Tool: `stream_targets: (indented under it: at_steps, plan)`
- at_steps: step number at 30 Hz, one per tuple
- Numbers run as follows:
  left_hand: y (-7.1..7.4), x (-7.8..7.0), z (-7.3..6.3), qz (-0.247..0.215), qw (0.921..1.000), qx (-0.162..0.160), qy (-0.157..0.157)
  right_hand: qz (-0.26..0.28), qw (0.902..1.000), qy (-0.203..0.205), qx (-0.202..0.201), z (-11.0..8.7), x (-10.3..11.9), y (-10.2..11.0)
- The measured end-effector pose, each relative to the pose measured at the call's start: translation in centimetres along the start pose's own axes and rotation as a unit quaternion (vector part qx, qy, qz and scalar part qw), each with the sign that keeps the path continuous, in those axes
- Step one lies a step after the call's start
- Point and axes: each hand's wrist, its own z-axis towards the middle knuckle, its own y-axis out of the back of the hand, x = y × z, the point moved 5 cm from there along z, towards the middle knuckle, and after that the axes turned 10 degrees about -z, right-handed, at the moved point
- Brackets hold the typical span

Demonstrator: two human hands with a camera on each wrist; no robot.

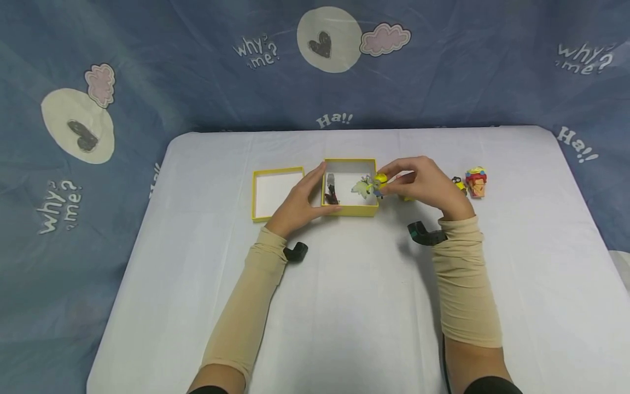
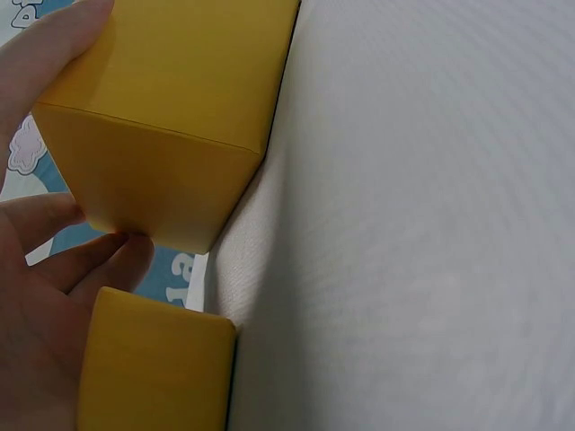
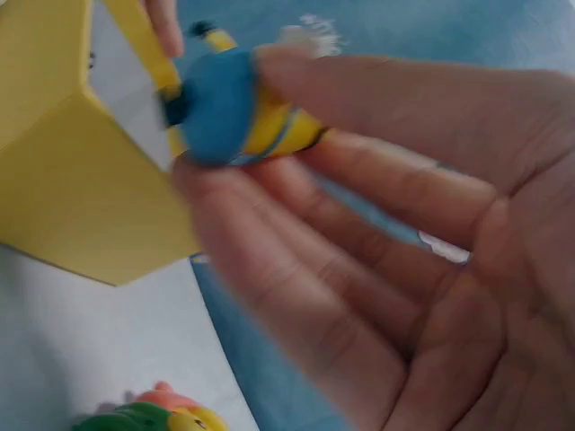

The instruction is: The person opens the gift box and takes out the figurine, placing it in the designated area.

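My right hand (image 1: 418, 178) pinches a small yellow-and-blue Minion figurine (image 3: 220, 108) between thumb and fingertips, at the right rim of a yellow open box (image 1: 351, 211). Inside the box a dark slim figurine (image 1: 331, 190) stands at the left. A pale greenish figurine (image 1: 362, 187) shows beside the held one; whether they touch is unclear. My left hand (image 1: 302, 200) grips the box's left end, thumb along the front wall and fingers at the left side. In the left wrist view the box (image 2: 171, 81) rises between thumb and fingers.
The yellow-rimmed lid (image 1: 277, 218) lies inside up, left of the box, under the left forearm's reach. Further right stand a red-and-orange toy (image 1: 476, 183) and a small yellow-and-black one (image 1: 459, 185). A green, yellow and pink toy (image 3: 162, 417) sits near the box's right side.
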Motion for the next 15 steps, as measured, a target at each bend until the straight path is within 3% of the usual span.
stream_targets:
  at_steps: [7, 15]
  plan:
    - [0.0, 0.0, 0.0, -0.001, 1.0, 0.001, 0.002, -0.007, 0.9985, -0.023, 0.049, -1.0, -1.5, 0.5]
    - [0.0, 0.1, 0.0, -0.004, 1.0, 0.001, 0.006, -0.025, 0.9888, -0.092, 0.115, -2.0, -3.1, 0.7]
